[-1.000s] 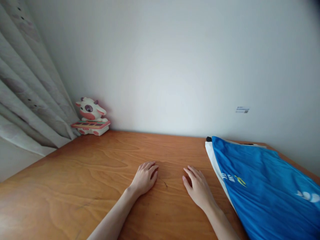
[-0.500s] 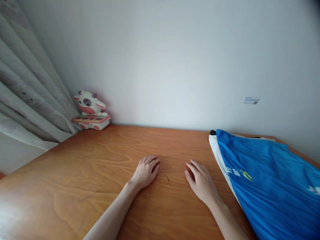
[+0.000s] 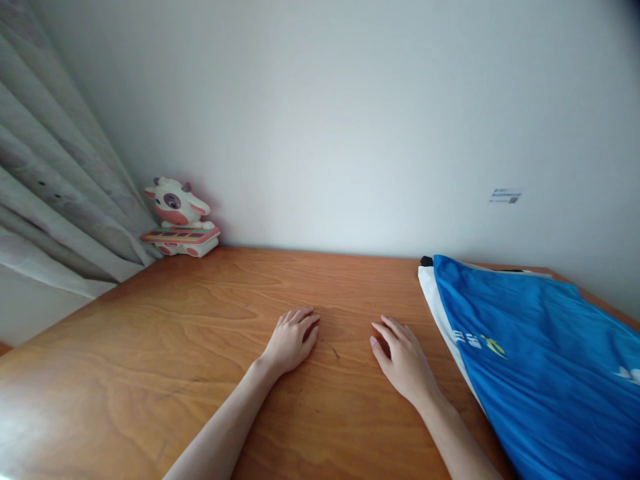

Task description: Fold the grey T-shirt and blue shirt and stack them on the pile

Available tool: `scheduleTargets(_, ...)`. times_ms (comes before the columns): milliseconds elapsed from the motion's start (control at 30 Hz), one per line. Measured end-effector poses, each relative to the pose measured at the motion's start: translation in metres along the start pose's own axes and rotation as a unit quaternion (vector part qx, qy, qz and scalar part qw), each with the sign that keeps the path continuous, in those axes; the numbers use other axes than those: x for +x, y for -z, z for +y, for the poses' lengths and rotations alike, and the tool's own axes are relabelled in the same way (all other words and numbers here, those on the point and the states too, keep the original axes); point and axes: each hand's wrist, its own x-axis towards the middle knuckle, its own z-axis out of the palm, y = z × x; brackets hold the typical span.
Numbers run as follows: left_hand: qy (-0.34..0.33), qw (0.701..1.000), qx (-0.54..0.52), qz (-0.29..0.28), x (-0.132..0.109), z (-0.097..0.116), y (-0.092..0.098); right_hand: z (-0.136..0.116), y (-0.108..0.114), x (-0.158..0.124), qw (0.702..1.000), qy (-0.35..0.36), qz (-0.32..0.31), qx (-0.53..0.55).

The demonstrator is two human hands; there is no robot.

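Observation:
My left hand [image 3: 291,340] rests palm down on the wooden table [image 3: 320,413], its fingers loosely spread and holding nothing. Across a short gap to the right, my right hand [image 3: 403,357] also lies on the tabletop, fingers apart with nothing between them. A small dark mark shows on the wood between the two hands. Nearest to my right hand is a blue cloth [image 3: 540,360] with white and yellow print, spread over a white one [image 3: 434,287] on the table's right side.
At the back left corner sits a cow toy with a keyboard [image 3: 180,217]. A pale curtain [image 3: 55,167] hangs at the left. Behind the table rises a light wall [image 3: 320,120], which bears a small label [image 3: 505,196] on the right.
The view has shifted very slightly. Both hands stay in the same places on the table, and the toy and cloths have not moved.

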Motion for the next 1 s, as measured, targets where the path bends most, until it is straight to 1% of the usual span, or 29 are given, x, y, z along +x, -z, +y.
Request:
scheduleTargets(300,-0.001,1.0,0.004,-0.001,0.0004,0.0001,-0.0004,0.0011,-0.0006,-0.0001,1.0,-0.004,0.0,0.004)
scheduleTargets(500,-0.002,1.0,-0.003,0.005,0.0007,0.0003,0.0008,0.0006,-0.0015,-0.0007,1.0,-0.011,0.01,0.011)
scheduleTargets(700,0.008,1.0,-0.01,-0.002,0.0017,0.0006,0.0034,0.0005,-0.0034,-0.001,1.0,-0.013,0.019,0.019)
scheduleTargets(1000,0.005,1.0,-0.014,0.003,0.003,-0.0029,0.0032,-0.0017,-0.0028,0.0006,0.999,-0.015,0.029,0.019)
